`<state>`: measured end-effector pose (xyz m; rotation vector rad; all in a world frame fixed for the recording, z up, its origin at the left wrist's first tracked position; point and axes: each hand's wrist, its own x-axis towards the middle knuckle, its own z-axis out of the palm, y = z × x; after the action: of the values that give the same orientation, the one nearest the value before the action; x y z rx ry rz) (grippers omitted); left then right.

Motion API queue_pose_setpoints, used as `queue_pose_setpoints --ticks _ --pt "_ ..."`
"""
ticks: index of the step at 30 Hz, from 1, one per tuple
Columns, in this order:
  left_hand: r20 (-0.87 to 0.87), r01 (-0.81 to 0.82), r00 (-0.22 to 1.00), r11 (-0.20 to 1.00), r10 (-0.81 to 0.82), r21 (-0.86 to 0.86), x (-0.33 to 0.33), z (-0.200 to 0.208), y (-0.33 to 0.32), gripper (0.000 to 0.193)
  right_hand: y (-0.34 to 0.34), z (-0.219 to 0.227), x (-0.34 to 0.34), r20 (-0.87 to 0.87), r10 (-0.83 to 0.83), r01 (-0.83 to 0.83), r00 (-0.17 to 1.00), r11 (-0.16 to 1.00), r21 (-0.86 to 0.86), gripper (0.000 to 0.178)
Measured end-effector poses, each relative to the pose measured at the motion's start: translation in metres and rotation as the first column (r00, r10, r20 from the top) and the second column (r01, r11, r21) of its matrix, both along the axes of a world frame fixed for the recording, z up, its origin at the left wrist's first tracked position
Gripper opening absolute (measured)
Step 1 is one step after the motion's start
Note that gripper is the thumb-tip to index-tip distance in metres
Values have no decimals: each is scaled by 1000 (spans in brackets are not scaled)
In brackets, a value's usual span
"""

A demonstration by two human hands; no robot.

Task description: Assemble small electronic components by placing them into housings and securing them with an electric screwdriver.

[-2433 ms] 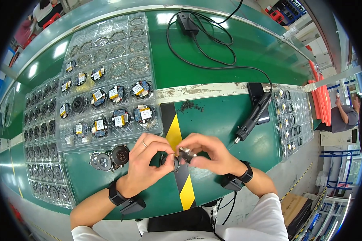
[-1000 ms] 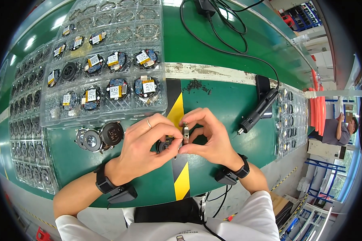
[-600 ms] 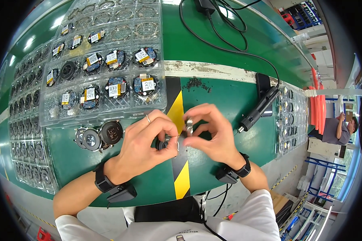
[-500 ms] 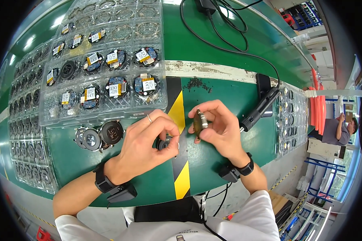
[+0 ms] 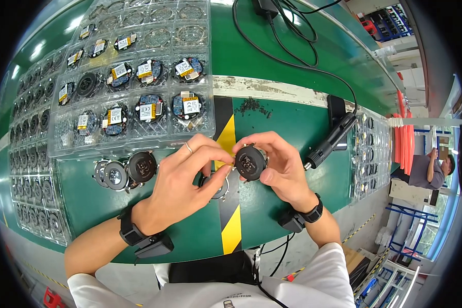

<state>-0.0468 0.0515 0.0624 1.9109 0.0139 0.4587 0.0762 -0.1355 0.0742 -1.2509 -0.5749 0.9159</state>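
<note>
My right hand (image 5: 280, 167) holds a round black watch body (image 5: 250, 163) by its rim, with the smooth black face turned up. Close to its left edge are the thumb and fingertips of my left hand (image 5: 185, 177), drawn together in a pinch. Whatever lies between those tips is too small to make out. Beneath the left fingers a second round watch body (image 5: 220, 189) rests on the striped tape, partly covered by the hand. Left of that hand lie several more watch bodies, among them a black one (image 5: 141, 167) and one with a shiny centre (image 5: 115, 175).
Clear plastic trays (image 5: 133, 146) with round electronic modules stand at the left. A pile of tiny black screws (image 5: 252, 106) lies ahead of my hands. An electric screwdriver (image 5: 331, 141) with a cable lies at the right, beside another tray (image 5: 369, 154). A person (image 5: 431, 169) is farther right.
The watch body in my right hand has turned from edge-on to face-up. My left fingers have left the lower watch body and moved right, up to the held one.
</note>
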Motion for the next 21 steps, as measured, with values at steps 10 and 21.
queue_pose_setpoints --ticks 10,21 --pt "21 -2 1000 999 1 38 -3 -5 -1 18 1 2 -3 8 -11 11 1000 999 -36 71" --pt "-1 18 1000 995 -18 95 -2 -7 -1 20 -4 -1 -1 35 40 -37 999 997 -72 68"
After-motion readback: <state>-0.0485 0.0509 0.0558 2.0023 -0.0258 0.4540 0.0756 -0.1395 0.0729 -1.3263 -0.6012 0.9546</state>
